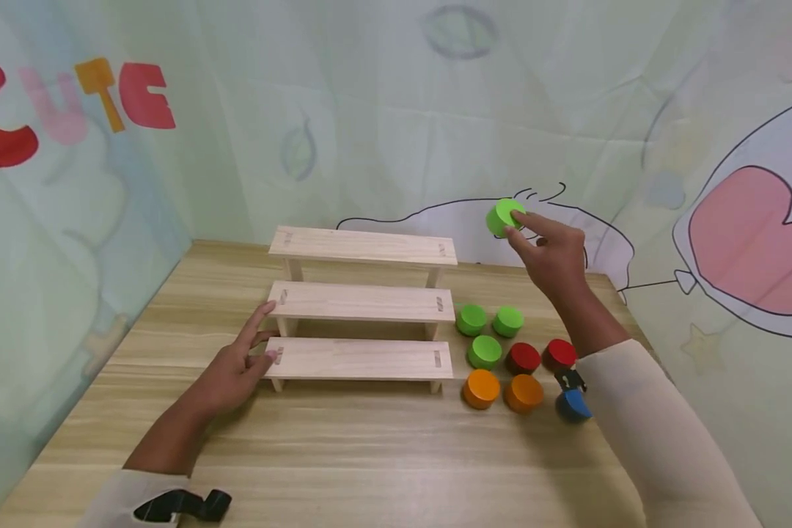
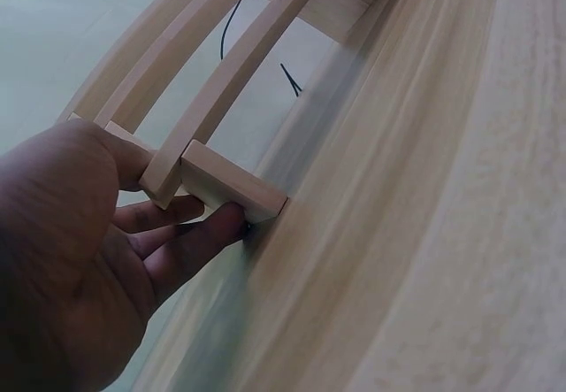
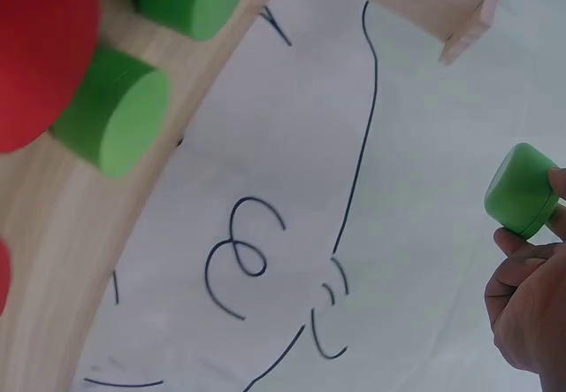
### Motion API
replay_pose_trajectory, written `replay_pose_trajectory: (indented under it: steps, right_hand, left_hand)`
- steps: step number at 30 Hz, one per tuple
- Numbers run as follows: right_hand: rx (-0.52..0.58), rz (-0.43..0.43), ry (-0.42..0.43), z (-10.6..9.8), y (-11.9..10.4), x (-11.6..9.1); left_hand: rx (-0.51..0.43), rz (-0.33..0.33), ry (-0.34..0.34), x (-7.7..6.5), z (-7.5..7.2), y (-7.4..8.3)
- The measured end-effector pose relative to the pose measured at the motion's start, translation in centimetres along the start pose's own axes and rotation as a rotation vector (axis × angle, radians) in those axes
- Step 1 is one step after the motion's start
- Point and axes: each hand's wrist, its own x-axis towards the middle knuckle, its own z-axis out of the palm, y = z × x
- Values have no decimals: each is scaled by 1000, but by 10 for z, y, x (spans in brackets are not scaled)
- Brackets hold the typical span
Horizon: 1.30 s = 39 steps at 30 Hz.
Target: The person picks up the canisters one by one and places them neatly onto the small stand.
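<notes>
A three-tier wooden step stand (image 1: 363, 301) sits on the table. My left hand (image 1: 234, 374) holds its left end, with the thumb by the lowest step and a finger reaching the middle one. In the left wrist view, fingers (image 2: 199, 242) bend against the stand's end leg (image 2: 234, 180). Raised above the table at the right, my right hand (image 1: 554, 253) pinches a green cylinder block (image 1: 504, 218) between thumb and fingers. The right wrist view shows the same green block (image 3: 520, 188) held up before the backdrop.
Right of the stand are three green blocks (image 1: 485, 352), two red ones (image 1: 523, 358) and two orange ones (image 1: 481, 389). A blue block (image 1: 573, 405) is partly hidden by the right sleeve. A printed cloth backdrop (image 1: 383, 132) rises behind the table and at its sides.
</notes>
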Motion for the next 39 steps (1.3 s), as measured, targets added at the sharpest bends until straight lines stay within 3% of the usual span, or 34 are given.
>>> replay_pose_trajectory:
  steps: [5, 11, 22, 31, 39]
  right_hand:
    - [40, -45, 6, 14, -22, 13]
    - [171, -70, 12, 36, -48, 23]
    - [406, -85, -89, 88, -100, 31]
    - [416, -125, -196, 126, -132, 34]
    - [239, -122, -345, 151, -152, 35]
  left_hand:
    - [13, 10, 13, 0, -2, 2]
    - [11, -1, 15, -4, -2, 0]
    - [18, 13, 9, -2, 1, 0]
    - [27, 21, 14, 1, 3, 5]
    - [25, 38, 12, 2, 3, 5]
